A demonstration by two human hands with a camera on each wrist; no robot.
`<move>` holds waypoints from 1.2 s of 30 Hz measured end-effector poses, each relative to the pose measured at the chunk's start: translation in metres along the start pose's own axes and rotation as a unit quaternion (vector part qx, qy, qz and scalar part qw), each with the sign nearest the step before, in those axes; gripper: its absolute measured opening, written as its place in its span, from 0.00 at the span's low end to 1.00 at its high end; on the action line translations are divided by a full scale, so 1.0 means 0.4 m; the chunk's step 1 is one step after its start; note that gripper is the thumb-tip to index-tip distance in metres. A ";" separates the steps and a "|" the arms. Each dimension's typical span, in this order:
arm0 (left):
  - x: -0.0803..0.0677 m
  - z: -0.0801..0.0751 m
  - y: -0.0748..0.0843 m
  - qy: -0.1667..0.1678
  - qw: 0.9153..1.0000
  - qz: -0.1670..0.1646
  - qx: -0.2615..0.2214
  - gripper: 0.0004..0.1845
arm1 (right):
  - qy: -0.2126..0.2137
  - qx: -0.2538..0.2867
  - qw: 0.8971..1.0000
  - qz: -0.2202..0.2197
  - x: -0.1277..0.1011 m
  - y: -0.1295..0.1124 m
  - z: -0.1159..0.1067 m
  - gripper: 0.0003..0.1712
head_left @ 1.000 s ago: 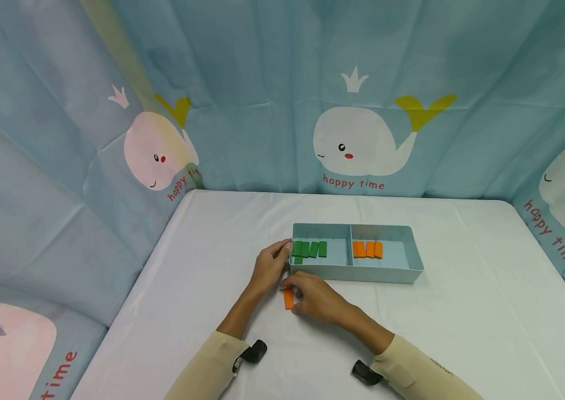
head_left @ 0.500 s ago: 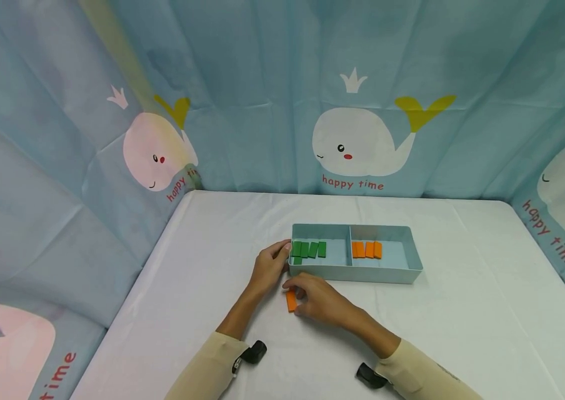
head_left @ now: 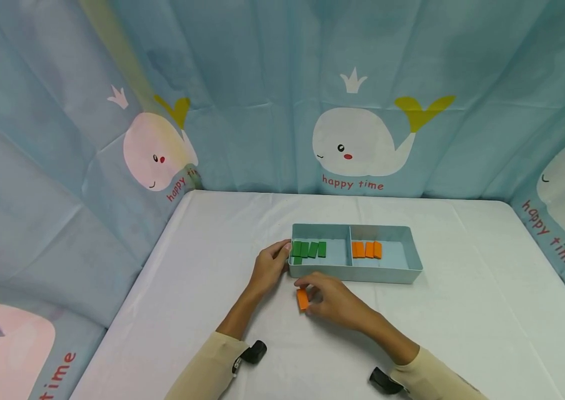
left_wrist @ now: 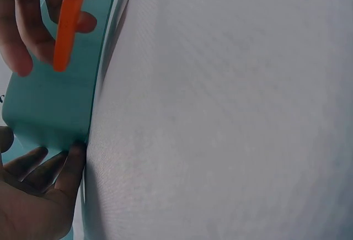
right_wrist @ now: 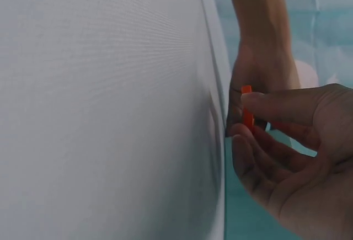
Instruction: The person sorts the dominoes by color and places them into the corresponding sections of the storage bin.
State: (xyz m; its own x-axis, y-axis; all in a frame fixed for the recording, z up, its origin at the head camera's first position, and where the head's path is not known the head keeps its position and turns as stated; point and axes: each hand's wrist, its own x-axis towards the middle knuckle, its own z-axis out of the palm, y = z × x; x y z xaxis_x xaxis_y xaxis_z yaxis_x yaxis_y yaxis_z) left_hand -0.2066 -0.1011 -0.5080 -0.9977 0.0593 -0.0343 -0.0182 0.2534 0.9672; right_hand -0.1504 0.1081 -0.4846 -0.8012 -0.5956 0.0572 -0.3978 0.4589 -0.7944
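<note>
An orange rectangular block [head_left: 302,300], thin and flat, is pinched between the thumb and fingers of my right hand [head_left: 334,300], just in front of the box's near wall. The left wrist view shows this block [left_wrist: 66,30] edge-on. My left hand [head_left: 268,269] rests at the left end of the blue-green two-compartment box [head_left: 362,274], its fingers [left_wrist: 69,176] extended against the outer wall. Several green blocks [head_left: 313,250] lie in the left compartment, mostly in a row. The right compartment contains several orange blocks [head_left: 369,250] side by side.
A white cloth covers the table [head_left: 462,322] under the box. Behind and to the sides hangs a blue curtain [head_left: 272,139] with whale prints. A dark wrist camera [head_left: 254,351] sits at the left cuff and another camera [head_left: 384,381] at the right cuff.
My right hand has moved slightly to the right with the orange block, which tilts a little more now. The left hand and the box have stayed in place.
</note>
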 end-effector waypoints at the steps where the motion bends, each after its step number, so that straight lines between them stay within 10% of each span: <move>1: 0.000 0.000 0.000 0.000 1.000 0.001 -0.001 0.27 | 0.002 0.006 1.000 0.002 -0.003 0.000 -0.004 0.31; 36: 0.001 0.003 -0.003 -0.001 1.000 0.002 -0.018 0.27 | 0.100 0.020 0.994 0.046 -0.106 0.019 -0.170 0.30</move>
State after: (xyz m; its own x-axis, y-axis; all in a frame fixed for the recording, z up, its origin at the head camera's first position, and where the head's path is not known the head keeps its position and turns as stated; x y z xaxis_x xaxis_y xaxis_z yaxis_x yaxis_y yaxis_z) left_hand -0.2070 -0.1002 -0.5097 -0.9976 0.0622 -0.0301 -0.0159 0.2173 0.9760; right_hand -0.1498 0.1817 -0.4520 -0.9074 -0.4085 0.0992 -0.3048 0.4767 -0.8245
